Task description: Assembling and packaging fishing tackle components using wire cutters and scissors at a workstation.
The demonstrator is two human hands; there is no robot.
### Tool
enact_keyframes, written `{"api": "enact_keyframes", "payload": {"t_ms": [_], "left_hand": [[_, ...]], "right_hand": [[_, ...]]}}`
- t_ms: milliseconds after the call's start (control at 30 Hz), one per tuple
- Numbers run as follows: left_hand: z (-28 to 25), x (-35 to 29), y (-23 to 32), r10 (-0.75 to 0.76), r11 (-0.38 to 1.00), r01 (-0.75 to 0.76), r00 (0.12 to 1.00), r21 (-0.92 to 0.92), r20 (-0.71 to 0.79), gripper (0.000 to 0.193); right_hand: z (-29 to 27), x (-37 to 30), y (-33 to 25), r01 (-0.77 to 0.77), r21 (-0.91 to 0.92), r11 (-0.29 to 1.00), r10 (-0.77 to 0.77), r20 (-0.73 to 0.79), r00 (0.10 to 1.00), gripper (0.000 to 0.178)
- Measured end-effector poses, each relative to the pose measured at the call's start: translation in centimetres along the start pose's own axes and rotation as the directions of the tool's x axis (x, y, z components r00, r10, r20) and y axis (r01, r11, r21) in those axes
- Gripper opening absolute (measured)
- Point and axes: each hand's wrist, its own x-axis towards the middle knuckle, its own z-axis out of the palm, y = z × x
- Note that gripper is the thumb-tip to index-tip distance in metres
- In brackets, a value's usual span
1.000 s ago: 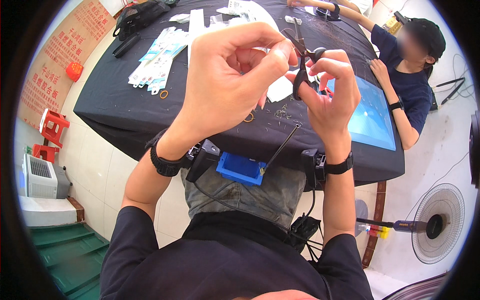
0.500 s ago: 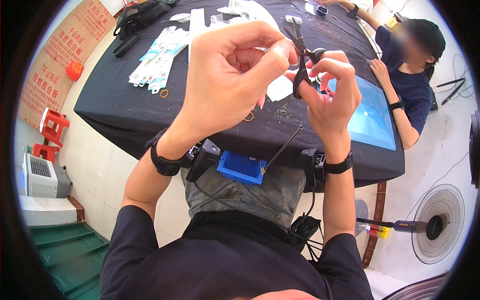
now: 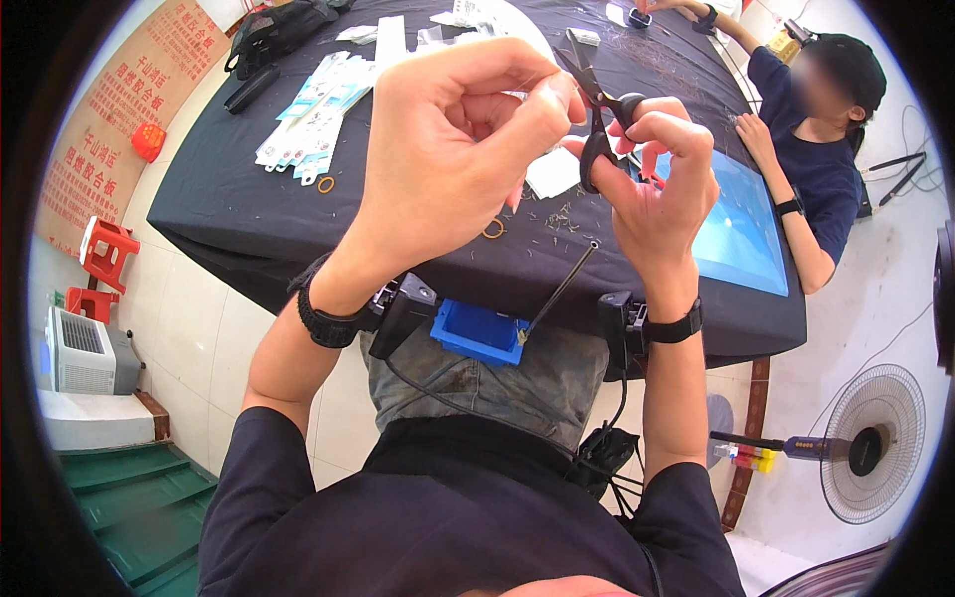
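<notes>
My left hand [image 3: 438,159] is raised over the black-clothed table, thumb and forefinger pinched together. What it holds is too fine to make out. Black scissors [image 3: 599,97] are in my right hand [image 3: 665,194], with thumb and fingers at the loops. Their blades are parted and point up and away, close to the left fingertips. Below the hands, short dark clippings [image 3: 563,219] lie scattered on the cloth. A white piece of paper [image 3: 553,177] lies behind them, and a yellow ring [image 3: 494,230] sits near my left wrist.
White-and-blue packets [image 3: 318,114] and another yellow ring [image 3: 325,184] lie to the left. A blue sheet [image 3: 741,234] covers the table's right side, beside a seated person [image 3: 821,149]. At the near edge are a blue tray [image 3: 477,333] and a thin metal rod [image 3: 565,284]. A fan [image 3: 867,448] stands right.
The scissors have shifted slightly to the left, blades still apart. My left hand has barely moved and keeps its pinch.
</notes>
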Motion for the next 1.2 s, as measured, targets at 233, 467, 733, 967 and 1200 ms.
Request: {"api": "enact_keyframes", "payload": {"t_ms": [233, 467, 733, 967, 1200], "left_hand": [[-0.03, -0.02, -0.13, 0.006, 1.0, -0.006, 1.0, 0.018, 0.004, 0.018], [0.07, -0.1, 0.03, 0.006, 1.0, -0.005, 1.0, 0.028, -0.016, 0.017], [0.08, -0.02, -0.15, 0.005, 0.999, -0.004, 1.0, 0.047, -0.012, 0.018], [-0.14, 0.14, -0.26, 0.006, 0.999, -0.005, 1.0, 0.052, -0.005, 0.018], [-0.05, 0.43, -0.27, -0.003, 1.0, 0.003, 1.0, -0.006, 0.003, 0.023]], "right_hand": [[-0.03, -0.03, 0.11, 0.015, -0.009, 1.0, -0.015, -0.002, 1.0, 0.053], [0.09, -0.05, 0.19, 0.019, -0.001, 1.0, -0.019, -0.016, 1.0, 0.053], [0.07, -0.31, 0.3, -0.022, 0.065, 0.998, 0.023, -0.017, 1.0, 0.055], [-0.24, -0.38, 0.31, 0.015, 0.031, 0.999, -0.015, 0.008, 1.0, 0.049], [-0.12, -0.76, 0.38, -0.2, 0.231, 0.952, 0.206, -0.003, 0.978, 0.043]]}}
